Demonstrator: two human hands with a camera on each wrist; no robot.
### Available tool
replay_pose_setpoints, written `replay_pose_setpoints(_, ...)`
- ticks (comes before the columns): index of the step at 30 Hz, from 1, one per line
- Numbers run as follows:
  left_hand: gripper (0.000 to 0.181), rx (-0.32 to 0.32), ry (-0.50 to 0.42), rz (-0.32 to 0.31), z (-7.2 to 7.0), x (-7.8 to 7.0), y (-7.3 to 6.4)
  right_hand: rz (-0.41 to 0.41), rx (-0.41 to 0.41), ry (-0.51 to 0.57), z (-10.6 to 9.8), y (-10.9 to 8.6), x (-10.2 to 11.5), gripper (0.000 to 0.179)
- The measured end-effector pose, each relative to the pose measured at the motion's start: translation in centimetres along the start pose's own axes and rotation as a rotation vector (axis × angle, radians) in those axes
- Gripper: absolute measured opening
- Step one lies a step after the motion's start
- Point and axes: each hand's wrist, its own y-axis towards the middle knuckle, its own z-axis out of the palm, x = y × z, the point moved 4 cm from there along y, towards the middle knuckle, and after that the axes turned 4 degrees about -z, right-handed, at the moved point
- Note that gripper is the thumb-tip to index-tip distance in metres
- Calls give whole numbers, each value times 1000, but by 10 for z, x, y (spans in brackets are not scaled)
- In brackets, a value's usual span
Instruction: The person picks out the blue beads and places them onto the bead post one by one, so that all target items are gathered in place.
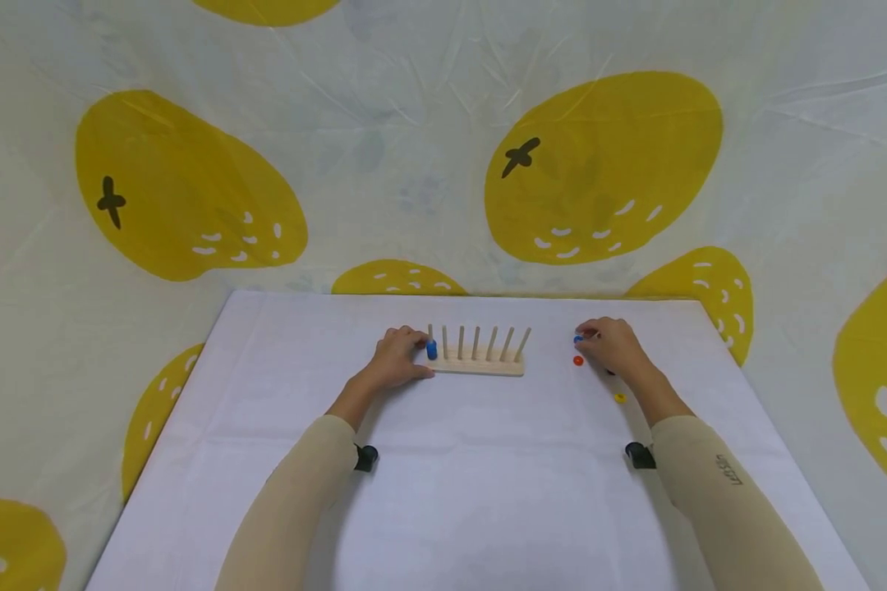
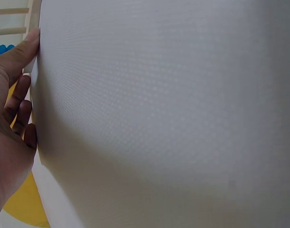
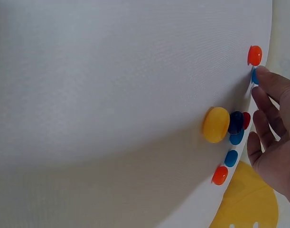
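Note:
A wooden peg rack (image 1: pixel 480 365) with a row of upright pegs stands toward the back of the table. Several blue beads (image 1: pixel 432 350) are stacked on its leftmost peg. My left hand (image 1: pixel 397 359) grips the rack's left end, thumb at the front corner and fingers behind; in the left wrist view the thumb lies against the wooden base (image 2: pixel 33 14). To the right of the rack, my right hand (image 1: pixel 612 345) pinches a blue bead (image 3: pixel 255 76) between thumb and forefinger, low at the tabletop. An orange bead (image 3: pixel 255 55) lies right beside it.
Under and around the right hand lie a yellow bead (image 3: pixel 216 125), a dark blue bead (image 3: pixel 236 122), a red bead (image 3: pixel 247 120), more blue beads (image 3: pixel 231 158) and another orange bead (image 3: pixel 220 175). A white cloth covers the table (image 1: pixel 488 492); a fruit-patterned curtain (image 1: pixel 414 164) hangs behind.

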Motion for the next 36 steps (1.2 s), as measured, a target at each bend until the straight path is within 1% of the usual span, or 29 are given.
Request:
replay_pose_setpoints(7, 65, -4, 19, -2, 1, 1, 0, 9, -3, -32, 3, -1, -2, 26)
replay_pose_setpoints(15, 66, -4, 12, 1, 4, 2, 1, 23, -7, -32, 3, -3, -4, 24)
replay_pose_setpoints(18, 66, -6, 19, 5, 4, 2, 2, 13, -11, -28, 2, -4, -4, 24)
replay_pose_setpoints(23, 64, -11, 19, 5, 3, 2, 2, -14, -41, -21, 0, -5, -2, 23)
replay_pose_setpoints(28, 64, -12, 12, 9, 2, 2, 1, -20, -44, -9, -3, -4, 2, 23)
replay_pose_setpoints(32, 65, -10, 12, 17, 2, 2, 1, -38, -57, -12, -8, -2, 9, 22)
replay_pose_setpoints(36, 64, -9, 9, 17, 2, 2, 2, -87, -78, -17, -15, 0, 20, 21)
